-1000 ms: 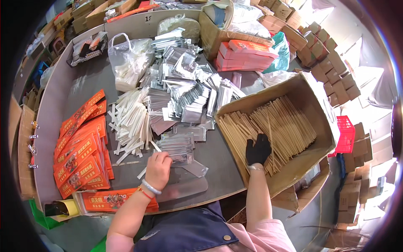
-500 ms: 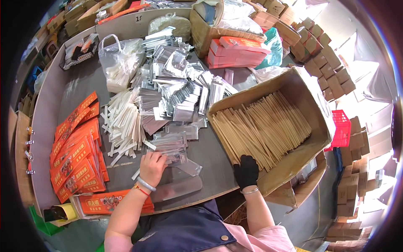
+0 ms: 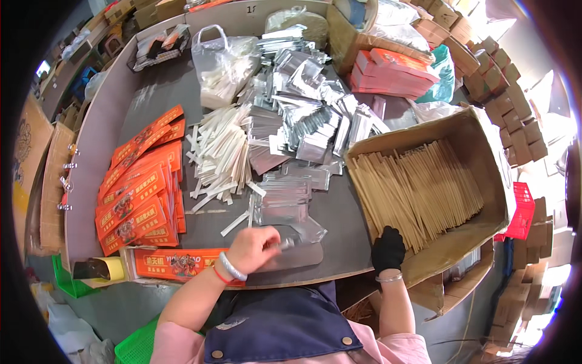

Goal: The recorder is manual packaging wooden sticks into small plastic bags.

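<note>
Two fronts in play: clear plastic piece (image 3: 303, 258) near, thin tan sticks (image 3: 424, 191) right

That clear plastic piece is lying flat at the near edge of the grey table (image 3: 345, 230), and the bare left hand (image 3: 251, 250) is hovering right over its left end! Fingers are curling in toward the thumb, a small clear glint is showing at the tips; whether they are gripping plastic, I cannot tell.

Over to the right hand (image 3: 388, 250), in its black glove: it is reaching across the near left edge of an open cardboard box (image 3: 488, 155), right beside the sticks filling it. Its fingers are bunching together, and I cannot tell whether they are grasping any.

Just beyond the left hand, a loose white strip (image 3: 235, 224) is lying aslant, with flat clear sleeves (image 3: 285, 197) piling up beside it. Farther off, white strips (image 3: 221, 151) are heaping up, and a big silvery heap of sleeves (image 3: 309, 115) is spreading over the middle. Out left, orange packets (image 3: 136, 200) are fanning across one another. On the far side, a handled plastic bag (image 3: 224, 67) is slumping, while a red-and-pink stack (image 3: 391, 76) is sitting beyond the box. Far right, a red crate (image 3: 520, 209) is standing just past the box.
</note>
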The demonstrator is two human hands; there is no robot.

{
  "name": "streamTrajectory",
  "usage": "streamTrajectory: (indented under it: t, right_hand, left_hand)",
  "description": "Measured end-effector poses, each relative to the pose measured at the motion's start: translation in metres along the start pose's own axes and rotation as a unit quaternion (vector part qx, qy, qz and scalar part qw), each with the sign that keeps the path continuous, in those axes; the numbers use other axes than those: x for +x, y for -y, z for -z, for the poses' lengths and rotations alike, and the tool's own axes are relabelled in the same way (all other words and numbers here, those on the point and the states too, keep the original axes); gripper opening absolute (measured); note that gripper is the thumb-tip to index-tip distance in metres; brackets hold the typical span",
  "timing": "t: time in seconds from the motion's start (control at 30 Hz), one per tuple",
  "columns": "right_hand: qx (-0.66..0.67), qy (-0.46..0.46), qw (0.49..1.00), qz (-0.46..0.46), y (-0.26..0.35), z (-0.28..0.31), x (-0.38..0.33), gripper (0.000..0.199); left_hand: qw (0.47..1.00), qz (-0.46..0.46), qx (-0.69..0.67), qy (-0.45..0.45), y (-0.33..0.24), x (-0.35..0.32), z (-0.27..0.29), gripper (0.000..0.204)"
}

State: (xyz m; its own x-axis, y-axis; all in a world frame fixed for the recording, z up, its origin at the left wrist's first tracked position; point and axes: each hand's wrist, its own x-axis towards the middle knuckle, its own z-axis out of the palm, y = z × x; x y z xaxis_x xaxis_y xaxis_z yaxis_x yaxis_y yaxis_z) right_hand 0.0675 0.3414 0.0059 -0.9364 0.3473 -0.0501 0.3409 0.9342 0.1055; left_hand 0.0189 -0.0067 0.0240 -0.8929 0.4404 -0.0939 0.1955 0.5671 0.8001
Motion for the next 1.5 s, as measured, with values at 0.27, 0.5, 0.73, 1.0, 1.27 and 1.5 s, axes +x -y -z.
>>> streamTrajectory:
  t: [0.27,0.5,0.73,1.0,1.27,1.5]
  right_hand:
    - [0.333,0.059,0.890,0.307,0.027,0.034,-0.020,0.030]
    - [0.319,0.052,0.827,0.460,0.107,-0.017,-0.044,0.033]
    - [0.355,0.017,0.895,0.270,0.103,-0.024,-0.046,0.018]
    - [0.247,-0.019,0.862,0.442,0.152,0.032,-0.054,0.064]
    - [0.259,-0.021,0.906,0.334,0.092,0.002,-0.037,0.068]
    - [0.217,-0.066,0.923,0.311,0.103,-0.009,-0.046,0.068]
  left_hand:
    - [0.978,-0.054,0.167,-0.110,0.010,-0.060,-0.001,0.050]
    - [0.978,-0.054,0.187,-0.077,0.022,-0.080,-0.018,0.075]
    - [0.972,-0.045,0.213,-0.084,0.016,-0.068,-0.018,0.077]
    - [0.944,-0.068,0.302,0.113,0.008,-0.053,-0.001,0.040]
    - [0.907,-0.044,0.400,-0.122,0.038,-0.079,0.163,0.058]
    - [0.796,0.503,0.296,-0.159,0.107,-0.134,0.169,0.148]
